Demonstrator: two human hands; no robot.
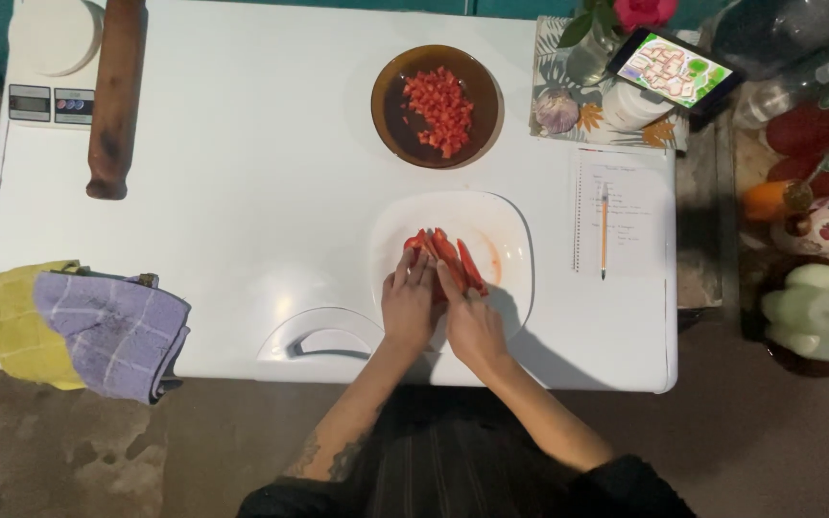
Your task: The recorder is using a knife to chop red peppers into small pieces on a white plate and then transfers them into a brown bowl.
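While both hands press down at six o'clock, a broad white tabletop [242,240] carries everything within reach. At eight o'clock a yellow cloth [21,321] and a lilac checked towel [112,331] hang over the edge, probably kept handy for wiping. A square white plate [506,245] at centre serves as cutting surface for long red pepper strips [448,254], bunched side by side; the left hand [409,307] lies flat with fingers together on their near ends, the right hand [472,326] closes beside it, whether around a knife cannot be told. At twelve o'clock a round brown glass bowl [390,110] collects diced red pieces [441,110]. A dark wooden rolling pin [115,96] lies at ten o'clock beside a small white kitchen scale [50,58]. At three o'clock a spiral notepad [626,216], handwritten, holds an orange pencil [603,230]; a lit tablet [674,69] leans above.
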